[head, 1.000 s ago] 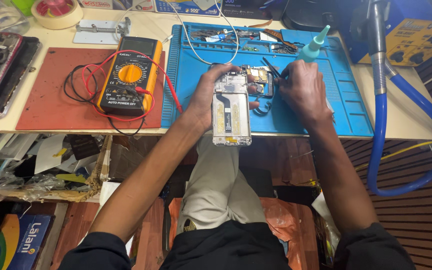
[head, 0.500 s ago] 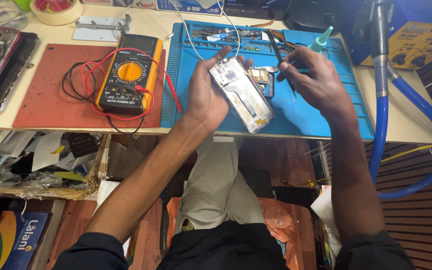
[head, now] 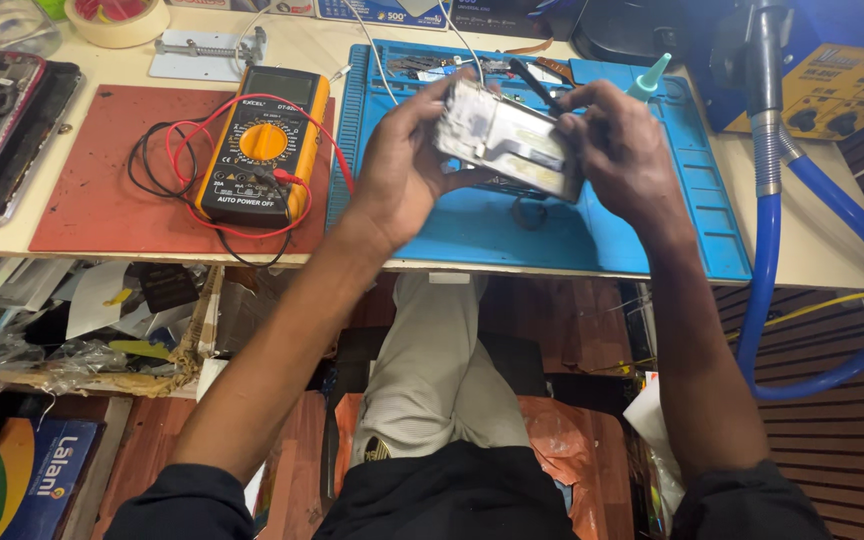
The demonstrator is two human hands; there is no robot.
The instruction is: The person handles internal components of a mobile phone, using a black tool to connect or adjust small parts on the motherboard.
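- Gripping the opened phone [head: 508, 140], both hands hold it raised above the blue mat [head: 552, 235], tilted, near the desk's far edge;
- left hand [head: 402, 165] curled shut around the phone's left end; right hand [head: 620, 150] closed on its right end, black tweezers [head: 537, 85] pinched in the fingers;
- multimeter [head: 257, 145] lies on the red mat [head: 82, 205], well apart to the left;
- blue hose [head: 767, 260] overhangs the desk's right edge;
- bare blue mat lies beneath the phone.
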